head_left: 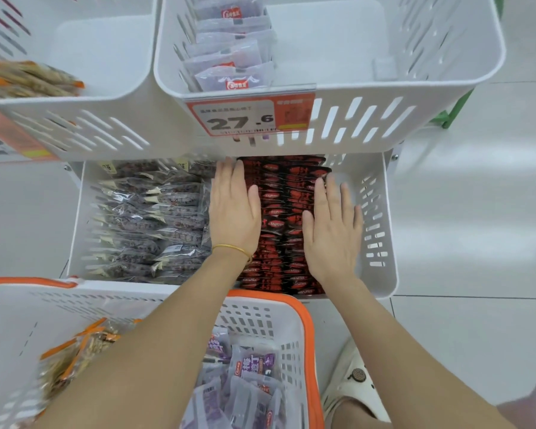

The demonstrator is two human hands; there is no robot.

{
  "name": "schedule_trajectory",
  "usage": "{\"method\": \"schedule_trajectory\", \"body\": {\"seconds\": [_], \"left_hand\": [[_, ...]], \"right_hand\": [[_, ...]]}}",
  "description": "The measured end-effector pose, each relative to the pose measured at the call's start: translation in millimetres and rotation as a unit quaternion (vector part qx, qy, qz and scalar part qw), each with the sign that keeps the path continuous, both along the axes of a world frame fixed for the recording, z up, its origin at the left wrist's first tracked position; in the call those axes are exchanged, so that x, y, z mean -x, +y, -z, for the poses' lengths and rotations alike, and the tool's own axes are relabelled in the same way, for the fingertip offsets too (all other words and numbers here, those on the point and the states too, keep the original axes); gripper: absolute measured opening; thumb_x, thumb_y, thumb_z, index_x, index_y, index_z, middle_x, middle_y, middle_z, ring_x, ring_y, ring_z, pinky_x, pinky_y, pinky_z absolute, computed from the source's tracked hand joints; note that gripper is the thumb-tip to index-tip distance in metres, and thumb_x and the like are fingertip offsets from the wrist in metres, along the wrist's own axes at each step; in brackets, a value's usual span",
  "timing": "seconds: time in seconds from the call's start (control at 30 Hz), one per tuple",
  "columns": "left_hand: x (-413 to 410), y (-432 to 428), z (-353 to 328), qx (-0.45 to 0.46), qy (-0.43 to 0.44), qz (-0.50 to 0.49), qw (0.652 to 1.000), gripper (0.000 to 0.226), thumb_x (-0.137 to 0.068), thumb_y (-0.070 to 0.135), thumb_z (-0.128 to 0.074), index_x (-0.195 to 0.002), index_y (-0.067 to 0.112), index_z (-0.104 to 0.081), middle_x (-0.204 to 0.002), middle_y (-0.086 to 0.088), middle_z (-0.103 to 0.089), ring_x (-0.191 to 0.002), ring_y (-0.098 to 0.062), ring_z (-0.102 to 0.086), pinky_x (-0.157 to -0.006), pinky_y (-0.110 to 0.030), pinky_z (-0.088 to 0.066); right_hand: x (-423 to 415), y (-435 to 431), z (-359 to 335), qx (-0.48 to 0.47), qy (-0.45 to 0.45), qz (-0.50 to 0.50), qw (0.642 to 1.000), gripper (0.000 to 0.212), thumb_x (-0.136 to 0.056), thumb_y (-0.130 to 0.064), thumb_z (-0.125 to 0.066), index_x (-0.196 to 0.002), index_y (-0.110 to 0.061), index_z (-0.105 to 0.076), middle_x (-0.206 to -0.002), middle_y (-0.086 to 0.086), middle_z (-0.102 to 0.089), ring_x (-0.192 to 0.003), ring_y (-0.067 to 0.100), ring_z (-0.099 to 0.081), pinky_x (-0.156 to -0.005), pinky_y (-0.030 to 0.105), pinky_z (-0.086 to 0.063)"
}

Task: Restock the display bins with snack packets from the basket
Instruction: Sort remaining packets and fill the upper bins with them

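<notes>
Fig.: lower display bin (388,243), R half packed w/ red-black snack packets (280,218) standing on edge in tight rows. The L half holds dark clear-wrapped packets (149,221). Handling (judged): pkts look light, thin, soft-sided and glossy, so prob. slippery and apt to fan out or topple as a row. Best taken several at once, pinched across the flat faces near the top seam, or squeezed as a block from both sides, not by one corner. The left hand (234,209) lies palm down along the L edge of the red-black rows, fingers straight and together, gripping nothing; thin bracelet (232,249) at the wrist. The right hand (331,230) lies flat along the R edge, fingers straight, slightly spread, likewise holding nothing. Both forearms reach fwd over the orange-rimmed basket (307,320), just in front of the bin, which holds purple packets (254,365) and orange-striped packets (78,351) not yet shelved. The upper bin (446,85), w/ price label (245,117), is part-filled.
</notes>
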State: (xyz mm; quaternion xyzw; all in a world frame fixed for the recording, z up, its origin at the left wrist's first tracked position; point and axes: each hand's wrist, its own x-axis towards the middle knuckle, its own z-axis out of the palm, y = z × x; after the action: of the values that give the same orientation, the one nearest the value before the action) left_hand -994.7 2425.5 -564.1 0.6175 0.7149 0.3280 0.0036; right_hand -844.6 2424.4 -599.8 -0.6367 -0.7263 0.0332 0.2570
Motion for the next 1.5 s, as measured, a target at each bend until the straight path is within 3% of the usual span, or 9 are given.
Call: {"method": "schedule_trajectory", "body": {"seconds": [0.17,0.43,0.6,0.83,0.97,1.07,1.17,1.37,1.5], "left_hand": [[-7.0,5.0,20.1,0.083,0.125,0.013,0.989,0.062,-0.095,0.038,-0.009,-0.147,0.007,-0.023,-0.154,-0.017,-0.019,-0.144,-0.028,-0.014,-0.118,-0.041,-0.010],[-11.4,6.9,34.3,0.121,0.193,-0.029,0.973,0.059,-0.095,0.036,-0.013,-0.147,0.012,-0.023,-0.154,-0.016,-0.020,-0.143,-0.027,-0.017,-0.118,-0.042,-0.012],[-2.3,-6.3,1.4,0.128,0.128,0.004,0.984,0.069,-0.089,0.042,0.002,-0.149,0.013,-0.016,-0.157,-0.011,-0.012,-0.145,-0.023,-0.006,-0.119,-0.037,0.000],[52.5,-135.3,-52.3,0.085,0.012,-0.020,0.996,0.057,-0.095,0.035,-0.014,-0.147,0.014,-0.026,-0.157,-0.006,-0.015,-0.145,-0.016,-0.006,-0.119,-0.030,-0.002],[95.0,-230.6,-51.4,0.148,-0.016,-0.040,0.988,0.059,-0.094,0.039,-0.016,-0.145,0.013,-0.030,-0.156,-0.005,-0.016,-0.145,-0.014,-0.008,-0.115,-0.020,0.002],[123.9,-282.1,-53.4,0.212,-0.018,-0.067,0.975,0.049,-0.102,0.032,-0.024,-0.144,0.009,-0.032,-0.156,-0.009,-0.017,-0.145,-0.018,-0.009,-0.112,-0.016,0.005],[144.3,-315.4,-57.3,0.271,-0.038,-0.088,0.958,0.049,-0.101,0.031,-0.026,-0.146,0.011,-0.028,-0.156,-0.008,-0.017,-0.145,-0.017,-0.008,-0.114,-0.023,-0.001],[145.6,-338.3,-24.2,0.367,-0.053,-0.055,0.927,0.050,-0.100,0.029,-0.037,-0.146,0.012,-0.026,-0.156,-0.010,-0.014,-0.144,-0.021,-0.013,-0.115,-0.033,-0.014],[123.6,-335.7,1.7,0.444,-0.049,-0.011,0.894,0.053,-0.098,0.032,-0.042,-0.147,0.021,-0.023,-0.154,-0.009,-0.016,-0.140,-0.025,-0.022,-0.111,-0.035,-0.023]], "right_hand": [[5.1,5.8,5.5,0.035,-0.039,-0.028,0.998,0.061,-0.098,-0.047,-0.015,-0.151,-0.018,-0.015,-0.159,0.001,-0.012,-0.146,0.024,-0.012,-0.115,0.053,-0.017],[8.6,8.9,12.4,0.045,-0.076,-0.014,0.996,0.063,-0.097,-0.048,-0.018,-0.150,-0.014,-0.019,-0.158,0.003,-0.018,-0.145,0.027,-0.017,-0.112,0.056,-0.023],[3.8,-6.8,-5.0,0.060,-0.055,-0.036,0.996,0.064,-0.096,-0.050,-0.012,-0.150,-0.018,-0.019,-0.159,0.001,-0.014,-0.146,0.026,-0.013,-0.113,0.057,-0.019],[42.3,-87.8,-62.7,-0.020,0.033,-0.157,0.987,0.054,-0.097,-0.039,-0.023,-0.144,-0.017,-0.036,-0.153,0.004,-0.031,-0.142,0.026,-0.024,-0.111,0.050,-0.026],[71.7,-138.8,-66.8,-0.045,0.070,-0.290,0.953,0.037,-0.091,-0.016,-0.045,-0.124,-0.007,-0.059,-0.130,0.012,-0.057,-0.120,0.032,-0.051,-0.102,0.038,-0.037],[87.7,-166.9,-62.8,0.115,0.026,-0.363,0.924,0.035,-0.094,-0.008,-0.044,-0.124,-0.014,-0.060,-0.126,0.006,-0.060,-0.117,0.028,-0.053,-0.097,0.036,-0.042],[100.1,-181.6,-56.2,0.343,-0.058,-0.405,0.846,0.037,-0.099,-0.019,-0.045,-0.136,-0.015,-0.048,-0.142,0.005,-0.047,-0.127,0.022,-0.045,-0.103,0.030,-0.036],[100.6,-198.1,-31.3,0.496,-0.227,-0.469,0.695,0.076,-0.089,-0.043,-0.060,-0.149,-0.014,-0.023,-0.155,0.003,-0.024,-0.141,0.020,-0.026,-0.112,0.030,-0.022],[100.8,-194.5,-23.6,0.422,-0.260,-0.470,0.730,0.057,-0.091,-0.030,-0.061,-0.141,-0.013,-0.039,-0.143,0.003,-0.043,-0.130,0.021,-0.041,-0.101,0.026,-0.033]]}}
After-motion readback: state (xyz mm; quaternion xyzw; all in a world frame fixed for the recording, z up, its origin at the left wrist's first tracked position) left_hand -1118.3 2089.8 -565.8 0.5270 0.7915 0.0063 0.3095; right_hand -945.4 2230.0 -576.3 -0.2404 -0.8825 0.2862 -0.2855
